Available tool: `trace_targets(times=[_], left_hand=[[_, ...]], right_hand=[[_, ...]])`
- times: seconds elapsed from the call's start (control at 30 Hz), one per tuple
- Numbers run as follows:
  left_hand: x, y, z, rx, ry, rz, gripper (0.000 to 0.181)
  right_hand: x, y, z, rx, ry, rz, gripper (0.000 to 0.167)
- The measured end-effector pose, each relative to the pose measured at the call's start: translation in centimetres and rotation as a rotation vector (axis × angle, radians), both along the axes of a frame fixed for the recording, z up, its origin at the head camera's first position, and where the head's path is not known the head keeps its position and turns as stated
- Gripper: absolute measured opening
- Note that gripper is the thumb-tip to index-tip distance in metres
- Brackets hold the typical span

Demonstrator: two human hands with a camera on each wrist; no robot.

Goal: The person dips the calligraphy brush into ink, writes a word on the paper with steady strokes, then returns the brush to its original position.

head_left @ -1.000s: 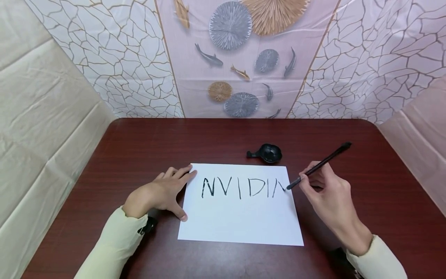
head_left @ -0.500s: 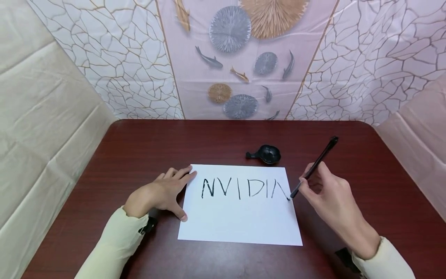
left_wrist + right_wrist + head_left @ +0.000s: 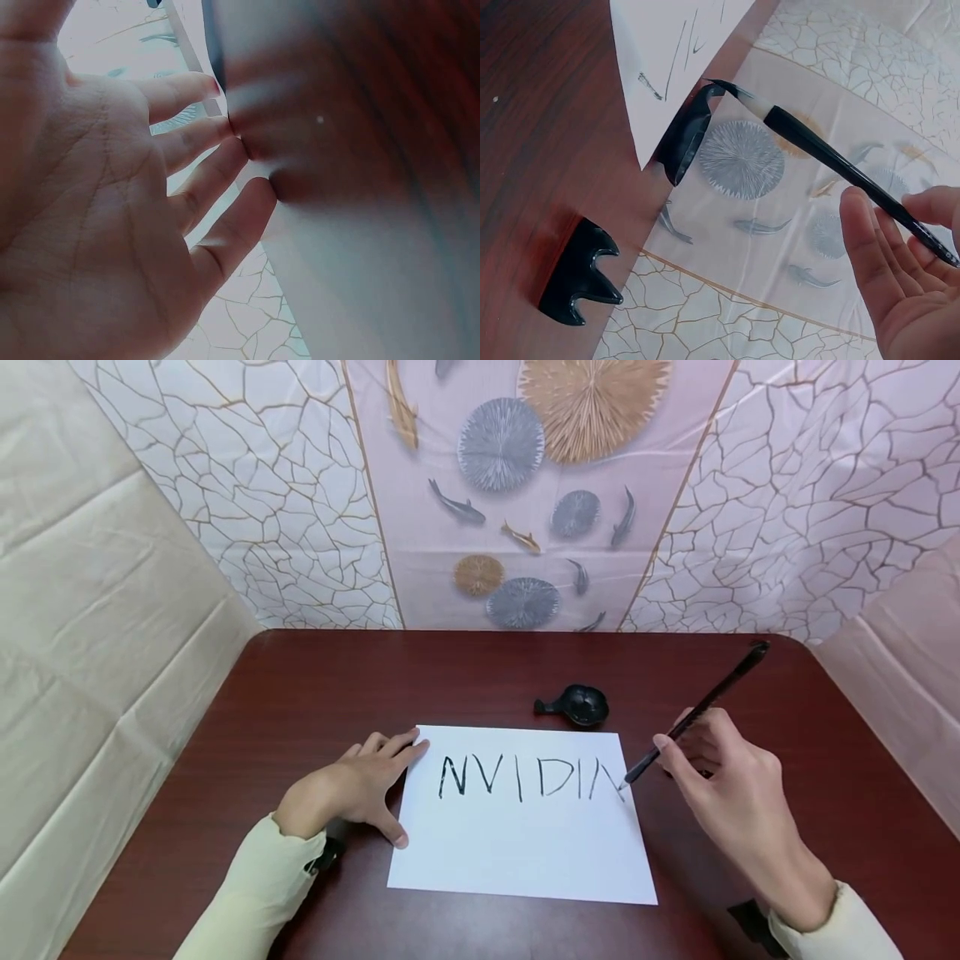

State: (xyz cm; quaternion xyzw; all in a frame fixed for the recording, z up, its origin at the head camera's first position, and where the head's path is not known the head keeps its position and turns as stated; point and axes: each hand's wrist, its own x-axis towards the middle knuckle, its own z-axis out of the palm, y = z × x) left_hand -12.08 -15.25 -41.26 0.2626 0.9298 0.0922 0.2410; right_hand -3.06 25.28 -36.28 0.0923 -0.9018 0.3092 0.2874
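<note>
A sheet of white paper (image 3: 517,860) lies on the table with large black strokes reading like "NVIDI" plus an N-like shape at its right edge. My left hand (image 3: 352,789) rests on the paper's left edge, fingers spread; its palm (image 3: 105,187) fills much of the left wrist view. Between thumb and fingers, my right hand (image 3: 738,802) pinches a black-handled writing brush (image 3: 708,702), slanted, tip down near the last stroke. In the right wrist view the brush's inked bristles (image 3: 731,88) appear raised off the paper.
A small black ink dish (image 3: 585,706) with a stubby handle sits just beyond the paper's top edge. A black wavy brush rest (image 3: 577,277) stands on the dark red table (image 3: 337,677). Patterned cloth (image 3: 517,510) hangs behind.
The last diagonal stroke has been drawn longer, down to the paper's right edge. My right hand moved slightly right and the brush tilted. The head view shifted upward a little; my left hand stayed put.
</note>
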Motion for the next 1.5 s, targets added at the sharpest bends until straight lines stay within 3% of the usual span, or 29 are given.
trace_targets(times=[0.33, 0.6, 1.0, 1.5], left_hand=[[0.1, -0.1, -0.1, 0.008, 0.007, -0.001, 0.136], [0.0, -0.1, -0.1, 0.010, 0.011, -0.006, 0.135], [0.0, -0.2, -0.1, 0.010, 0.010, -0.003, 0.136], [-0.1, 0.1, 0.0, -0.017, 0.008, 0.004, 0.136]], right_hand=[[-1.0, -0.4, -1.3, -0.111, 0.100, 0.055, 0.030], [-1.4, -0.2, -3.1, -0.139, 0.061, 0.036, 0.027], [-1.6, 0.3, -4.2, -0.169, 0.033, 0.029, 0.025], [-1.1, 1.5, -3.8, -0.100, 0.047, -0.006, 0.027]])
